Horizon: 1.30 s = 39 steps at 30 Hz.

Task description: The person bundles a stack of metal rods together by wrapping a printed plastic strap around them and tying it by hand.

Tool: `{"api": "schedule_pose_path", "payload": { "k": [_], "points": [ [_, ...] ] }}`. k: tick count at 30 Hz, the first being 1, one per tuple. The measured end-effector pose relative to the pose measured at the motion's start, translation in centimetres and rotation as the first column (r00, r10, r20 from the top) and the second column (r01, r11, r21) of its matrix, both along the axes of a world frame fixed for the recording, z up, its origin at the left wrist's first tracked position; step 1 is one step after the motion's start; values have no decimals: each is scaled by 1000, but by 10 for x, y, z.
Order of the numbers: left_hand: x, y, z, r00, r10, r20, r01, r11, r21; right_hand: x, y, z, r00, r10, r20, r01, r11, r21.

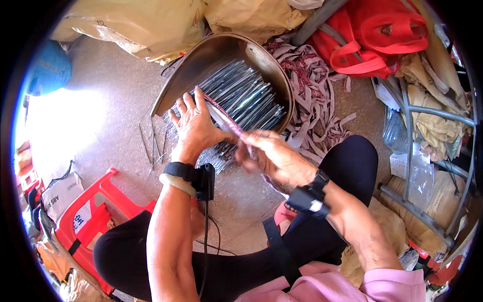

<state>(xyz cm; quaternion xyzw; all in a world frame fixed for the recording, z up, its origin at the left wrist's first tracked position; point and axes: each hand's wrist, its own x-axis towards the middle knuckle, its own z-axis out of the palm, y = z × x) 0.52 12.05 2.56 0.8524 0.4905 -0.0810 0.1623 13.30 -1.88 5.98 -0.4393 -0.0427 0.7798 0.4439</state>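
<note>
A thick bundle of thin, shiny metal rods (251, 95) lies tilted, partly inside a brown, rounded metal container (269, 55). My left hand (196, 126) rests on the bundle's left side with its fingers stretched out and spread. A pink and white fabric strip (221, 113) runs from beside my left fingertips, across the rods, to my right hand (274, 156). The right fingers are closed on that strip, a little blurred by motion. Its loose tail hangs below the right hand. How far the strip passes under the bundle is hidden.
A heap of similar fabric strips (312, 95) lies right of the container. Several loose rods (153, 146) lie on the floor at left. A red plastic chair (118, 194) stands lower left; yellowish sacks (146, 25), a red bag (372, 35) and a grey metal frame (410, 146) surround the spot.
</note>
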Motion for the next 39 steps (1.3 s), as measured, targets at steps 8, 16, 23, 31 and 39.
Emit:
{"api": "schedule_pose_path", "payload": {
  "k": [8,16,23,31,39],
  "points": [
    [8,6,20,996,-44,-83,39,997,-60,-84,33,93,966,92,243,-255,513,819],
    [-7,6,-39,998,-50,-45,50,999,-16,-5,47,52,-337,-649,682,-590,710,385],
    [9,1,4,1000,-7,-13,6,998,-63,-6,0,-4,340,155,927,-470,882,25],
    [1,-39,7,995,64,72,-66,998,19,-55,-20,63,544,-105,832,-186,952,242],
    [6,-16,3,999,29,16,-29,1000,-9,-57,-6,58,504,-222,834,-221,901,374]
  ]
}}
